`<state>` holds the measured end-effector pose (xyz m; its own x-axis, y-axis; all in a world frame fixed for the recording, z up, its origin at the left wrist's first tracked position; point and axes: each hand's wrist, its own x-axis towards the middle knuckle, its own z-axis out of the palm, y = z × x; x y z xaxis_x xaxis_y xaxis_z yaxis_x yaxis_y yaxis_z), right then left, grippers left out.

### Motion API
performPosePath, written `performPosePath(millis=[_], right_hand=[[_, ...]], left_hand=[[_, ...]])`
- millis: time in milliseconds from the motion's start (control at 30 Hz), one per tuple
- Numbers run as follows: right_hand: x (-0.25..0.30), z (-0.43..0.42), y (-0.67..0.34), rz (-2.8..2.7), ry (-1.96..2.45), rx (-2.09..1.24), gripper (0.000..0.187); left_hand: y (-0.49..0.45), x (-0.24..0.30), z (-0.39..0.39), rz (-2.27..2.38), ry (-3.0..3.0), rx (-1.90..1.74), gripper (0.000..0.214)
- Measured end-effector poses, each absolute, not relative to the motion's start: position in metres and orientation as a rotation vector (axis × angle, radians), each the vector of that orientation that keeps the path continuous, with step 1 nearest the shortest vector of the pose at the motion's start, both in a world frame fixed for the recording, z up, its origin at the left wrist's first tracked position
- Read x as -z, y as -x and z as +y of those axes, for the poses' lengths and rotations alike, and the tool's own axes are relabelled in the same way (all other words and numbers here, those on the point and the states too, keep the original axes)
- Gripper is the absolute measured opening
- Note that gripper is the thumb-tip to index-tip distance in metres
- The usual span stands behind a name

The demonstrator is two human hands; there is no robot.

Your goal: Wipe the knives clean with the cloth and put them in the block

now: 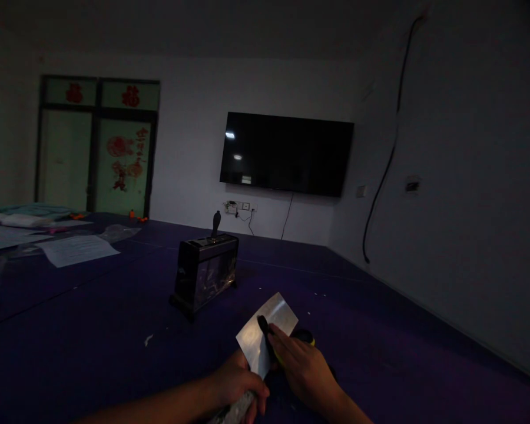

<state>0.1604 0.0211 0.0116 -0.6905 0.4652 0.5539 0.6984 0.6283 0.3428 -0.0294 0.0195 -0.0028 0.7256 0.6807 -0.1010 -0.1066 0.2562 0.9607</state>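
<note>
My left hand [242, 386], at the bottom centre, is closed around the pale handle of a kitchen cleaver [276, 312]. Its broad, shiny rectangular blade points up and away from me. My right hand [307, 365] is closed on a slim black tool with some yellow on it [263, 325], whose rounded dark end lies against or just over the blade face. What kind of tool it is, I cannot make out. Just beyond the right hand sits a black and yellow object [304, 337], partly hidden. Further back stands a dark knife block [212, 268] with one black handle [216, 222] upright in its top.
The purple tabletop [115, 347] carries small white scraps. At the left lie printed paper sheets [77, 250], clear plastic [119, 232] and small orange items [135, 216]. A television [287, 154] hangs on the back wall; a black cable [386, 171] runs down the right wall.
</note>
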Motion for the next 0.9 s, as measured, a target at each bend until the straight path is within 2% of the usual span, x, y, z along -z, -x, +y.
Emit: performPosePath(millis=[233,700,900], right_hand=[[-0.007,0.029,-0.161,-2.285,1.1,0.737,0.057],[-0.004,0.031,-0.164,-2.338,1.067,0.744,0.05],[-0.004,0.028,-0.164,-2.386,0.912,0.793,0.05]], left_hand=[[0.031,0.005,0.02,0.57,-1.227,-0.554,0.066],[0.03,0.013,0.024,0.587,-1.244,-0.555,0.067],[0.029,0.008,0.022,0.555,-1.217,-0.573,0.083]])
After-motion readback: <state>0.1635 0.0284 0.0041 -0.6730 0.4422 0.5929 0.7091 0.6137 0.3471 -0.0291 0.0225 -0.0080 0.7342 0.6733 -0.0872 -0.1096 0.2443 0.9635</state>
